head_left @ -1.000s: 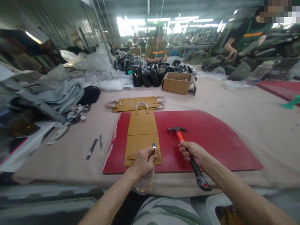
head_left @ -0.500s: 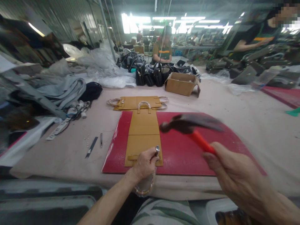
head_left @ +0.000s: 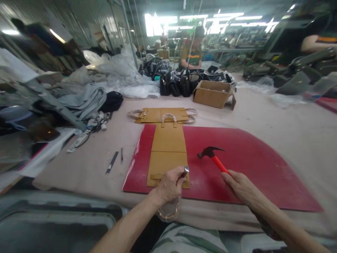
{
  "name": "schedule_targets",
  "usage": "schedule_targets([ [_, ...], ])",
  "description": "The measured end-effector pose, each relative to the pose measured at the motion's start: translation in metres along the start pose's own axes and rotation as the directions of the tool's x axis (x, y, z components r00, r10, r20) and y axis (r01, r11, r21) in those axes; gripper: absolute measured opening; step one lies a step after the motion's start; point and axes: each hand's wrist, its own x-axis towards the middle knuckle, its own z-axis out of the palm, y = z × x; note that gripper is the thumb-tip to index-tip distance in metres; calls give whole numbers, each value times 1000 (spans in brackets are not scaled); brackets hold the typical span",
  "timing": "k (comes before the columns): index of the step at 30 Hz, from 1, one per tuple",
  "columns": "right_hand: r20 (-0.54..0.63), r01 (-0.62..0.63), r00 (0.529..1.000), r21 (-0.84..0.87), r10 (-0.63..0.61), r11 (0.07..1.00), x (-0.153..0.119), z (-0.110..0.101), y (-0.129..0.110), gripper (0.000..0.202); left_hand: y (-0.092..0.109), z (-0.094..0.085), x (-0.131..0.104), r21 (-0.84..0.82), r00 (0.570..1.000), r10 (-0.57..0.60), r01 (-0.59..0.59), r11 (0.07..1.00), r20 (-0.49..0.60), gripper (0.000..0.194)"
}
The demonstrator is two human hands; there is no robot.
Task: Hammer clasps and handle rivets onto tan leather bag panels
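Note:
A tan bag panel [head_left: 169,142] lies flat on a red board [head_left: 221,179], one plastic-wrapped handle [head_left: 169,116] at its far end. Over the panel's near end, my left hand [head_left: 171,184] is closed round a short metal punch [head_left: 185,171], its shiny top showing; the punch's lower tip is hidden by the fingers. A second wrapped handle [head_left: 168,217] hangs below that hand, past the table edge. To the right, my right hand [head_left: 238,182] grips the red handle of a claw hammer [head_left: 217,161]. The hammer's head is low over the board, apart from the punch.
Further tan panels [head_left: 152,114] with wrapped handles lie beyond the board. On the left are a flat blade [head_left: 112,162] and a thin metal rod [head_left: 121,155]. Farther back stand a cardboard box [head_left: 213,95] and black bags [head_left: 173,86]. A person [head_left: 191,58] sits behind them.
The hammer has come down from its raised, blurred position, and my right hand is lower. My left hand stays on the punch. The whole view has shifted slightly.

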Motion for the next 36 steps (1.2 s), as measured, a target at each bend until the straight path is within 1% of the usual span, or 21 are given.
schedule_targets([
  [2, -116, -5, 993, -187, -17, 982, 14, 14, 9, 33, 1, -1, 1, 15, 1000, 2, -2, 1000, 5, 14],
  [4, -252, 72, 952, -373, -175, 925, 21, 26, 5, 31, 1, -2, 2, 18, 1000, 2, -2, 1000, 5, 12],
  [6, -312, 208, 883, -412, -352, 887, 22, 41, -9, 33, 1, -2, 1, 20, 1000, -4, 4, 1000, 2, 10],
  [8, -291, 359, 843, -323, -453, 876, 20, 61, -27, 35, 1, -2, -1, 14, 1000, -11, 11, 1000, 5, 10],
  [10, -216, 463, 834, -226, -508, 857, 16, 86, -41, 35, 3, -2, -1, -32, 999, -42, 43, 999, 7, 14],
  [12, -138, 505, 830, -228, -541, 833, 13, 110, -49, 38, 5, -1, 1, -141, 987, -160, 159, 977, 4, 16],
  [13, -119, 512, 825, -258, -553, 819, 11, 119, -50, 41, 5, -2, 4, -228, 967, -255, 245, 942, -16, 16],
  [15, -120, 523, 803, -324, -583, 788, 10, 130, -47, 47, 4, -8, 13, -467, 880, -467, 378, 799, -87, 18],
  [17, -135, 541, 776, -360, -616, 760, 12, 132, -42, 50, -2, -25, 22, -648, 780, -605, 381, 660, -158, 27],
  [18, -140, 551, 764, -367, -631, 749, 13, 132, -40, 49, -6, -39, 25, -657, 751, -631, 377, 653, -196, 30],
  [20, -146, 570, 743, -374, -653, 732, 16, 129, -37, 49, -16, -74, 25, -473, 744, -615, 456, 754, -263, 30],
  [21, -150, 574, 737, -376, -659, 727, 17, 128, -37, 48, -20, -94, 22, -279, 748, -596, 529, 801, -293, 28],
  [22, -155, 573, 735, -378, -660, 727, 18, 128, -38, 48, -25, -115, 17, -60, 746, -587, 601, 797, -313, 27],
  [23, -157, 568, 738, -381, -656, 730, 18, 127, -39, 48, -29, -133, 10, 165, 733, -593, 664, 729, -333, 26],
  [24, -154, 561, 744, -382, -650, 734, 18, 128, -40, 48, -34, -150, 2, 362, 712, -606, 703, 612, -355, 27],
  [25, -149, 555, 752, -381, -642, 739, 17, 128, -41, 48, -39, -163, -7, 513, 687, -631, 711, 480, -361, 30],
  [27, -134, 545, 770, -370, -624, 752, 15, 128, -44, 48, -48, -181, -24, 696, 625, -701, 671, 257, -343, 34],
  [29, -122, 542, 782, -350, -611, 764, 13, 127, -46, 48, -54, -187, -39, 779, 581, -747, 612, 139, -323, 34],
  [31, -112, 540, 792, -329, -600, 775, 13, 126, -47, 49, -57, -184, -48, 812, 588, -745, 573, 110, -314, 34],
  [34, -102, 545, 801, -282, -589, 790, 12, 123, -46, 48, -54, -174, -54, 814, 678, -654, 558, 160, -336, 34],
  [36, -107, 567, 793, -232, -600, 790, 12, 122, -47, 43, -47, -165, -53, 796, 777, -525, 540, 272, -347, 31],
])
